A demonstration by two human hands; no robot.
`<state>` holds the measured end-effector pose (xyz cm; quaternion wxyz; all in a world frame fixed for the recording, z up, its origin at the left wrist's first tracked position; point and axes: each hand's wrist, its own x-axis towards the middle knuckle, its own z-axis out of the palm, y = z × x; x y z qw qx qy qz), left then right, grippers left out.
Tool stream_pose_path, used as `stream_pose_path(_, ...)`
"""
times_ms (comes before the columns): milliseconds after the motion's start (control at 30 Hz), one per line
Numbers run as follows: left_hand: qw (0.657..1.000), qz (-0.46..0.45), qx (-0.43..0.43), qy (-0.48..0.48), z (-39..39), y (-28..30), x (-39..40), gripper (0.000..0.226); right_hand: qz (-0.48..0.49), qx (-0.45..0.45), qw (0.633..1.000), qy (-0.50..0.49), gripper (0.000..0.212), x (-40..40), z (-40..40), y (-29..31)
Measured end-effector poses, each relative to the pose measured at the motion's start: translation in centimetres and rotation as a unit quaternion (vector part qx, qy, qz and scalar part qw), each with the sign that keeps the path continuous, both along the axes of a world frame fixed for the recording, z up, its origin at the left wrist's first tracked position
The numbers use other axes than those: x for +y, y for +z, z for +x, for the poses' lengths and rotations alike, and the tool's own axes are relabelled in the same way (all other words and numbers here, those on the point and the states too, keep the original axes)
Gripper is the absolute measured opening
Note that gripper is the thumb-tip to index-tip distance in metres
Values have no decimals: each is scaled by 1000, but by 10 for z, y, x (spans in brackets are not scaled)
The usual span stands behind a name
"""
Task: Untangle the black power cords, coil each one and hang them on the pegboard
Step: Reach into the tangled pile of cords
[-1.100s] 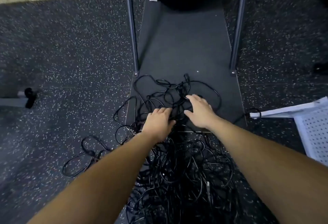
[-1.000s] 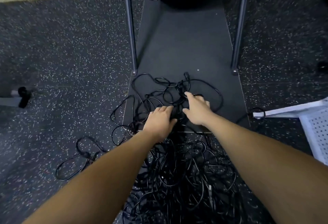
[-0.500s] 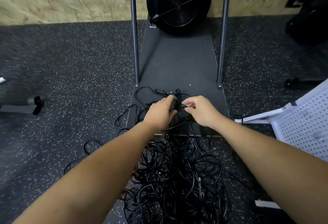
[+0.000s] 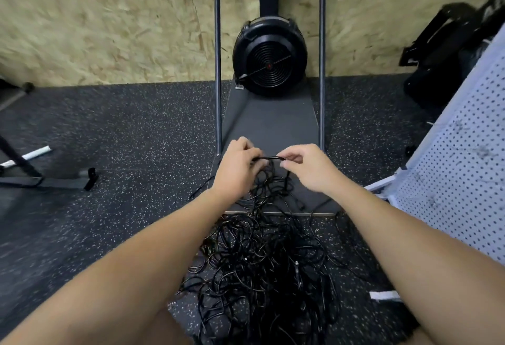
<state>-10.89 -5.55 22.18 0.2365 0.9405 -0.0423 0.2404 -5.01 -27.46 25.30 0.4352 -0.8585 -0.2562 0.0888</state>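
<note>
Head view: left hand (image 4: 237,168) and right hand (image 4: 308,168) each pinch one short cord stretch (image 4: 269,157), grips closed, above the tangled cords (image 4: 262,262).

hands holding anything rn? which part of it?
Both. The left hand and right hand hold a short stretch of one black cord between them, lifted above the tangled pile. No plug visible in either hold.

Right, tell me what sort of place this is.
Probably a gym or workshop corner: speckled rubber floor, a black fan wheel on a machine against a chipboard wall, and a white pegboard leaning at the right.
</note>
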Motion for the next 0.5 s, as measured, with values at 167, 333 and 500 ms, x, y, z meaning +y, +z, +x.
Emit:
stream_pose_path(167,999,-11,1,-33,-34,23,-8,14,-57,80,994,50,16,-16,-39,-7)
stream_pose_path(333,997,-61,27,-39,-54,40,-13,7,-25,94,995,24,10,-28,-58,4)
stream_pose_path(500,984,-135,115,-38,-64,42,1,22,79,110,991,-13,12,-32,-67,40)
